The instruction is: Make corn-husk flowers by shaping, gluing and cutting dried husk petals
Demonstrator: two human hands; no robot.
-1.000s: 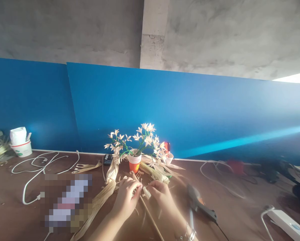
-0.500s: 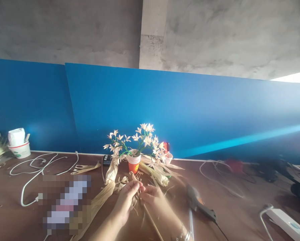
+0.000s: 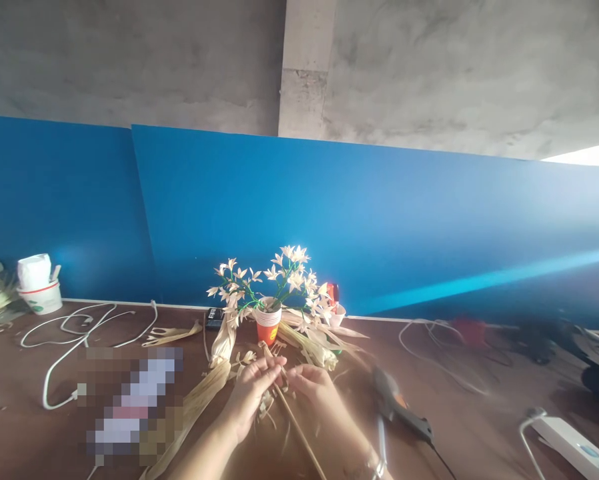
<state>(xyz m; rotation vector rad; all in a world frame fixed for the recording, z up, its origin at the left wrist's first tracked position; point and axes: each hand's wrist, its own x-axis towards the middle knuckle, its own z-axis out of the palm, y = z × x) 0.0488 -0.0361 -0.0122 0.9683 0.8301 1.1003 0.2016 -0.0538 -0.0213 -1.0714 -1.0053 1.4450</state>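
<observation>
My left hand (image 3: 253, 387) is closed in a pinch, thumb against forefinger, low in the middle of the view. Whatever lies between those fingertips is too small to make out. Just to its right, my right hand (image 3: 313, 388) also has its fingertips pinched together, a small gap from the left ones. A thin pale stick (image 3: 299, 430) runs from near the fingertips down toward the table's front edge. Dry husk scraps (image 3: 265, 405) lie under the hands. Beyond them, an orange paper cup (image 3: 268, 331) holds pale husk-like flowers (image 3: 295, 280) on green stems.
Long dry husks (image 3: 194, 407) lie to the left, and more husks (image 3: 314, 350) surround the cup. A glue gun (image 3: 397, 403) rests at right. White cables (image 3: 64, 347) and a white tub (image 3: 40, 297) are at left. A blue partition (image 3: 329, 213) stands behind the table.
My hands have drawn slightly apart, the right one shifting to the right. More of the thin stick now shows between them.
</observation>
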